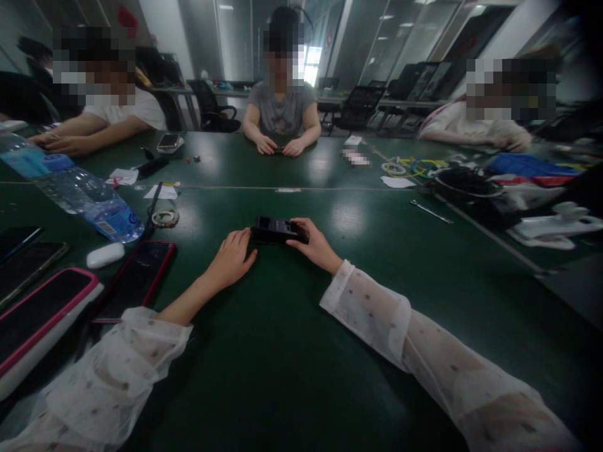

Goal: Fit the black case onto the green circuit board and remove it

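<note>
A small black handheld device [276,230] with a little screen and buttons lies on the green table ahead of me. My right hand [315,243] grips its right end, thumb at the near side and fingers over the top. At the device's left end is my left hand [233,256], palm down, its fingertips against the edge and its thumb apart on the near side. The device's underside is hidden.
On the left are a water bottle [89,198], a white earbud case [105,255], a red-edged phone [141,273] and a pink-rimmed phone [44,320]. A wrench [431,212], cables [414,168] and a blue tray [530,166] lie right. Several people sit around the table [282,351].
</note>
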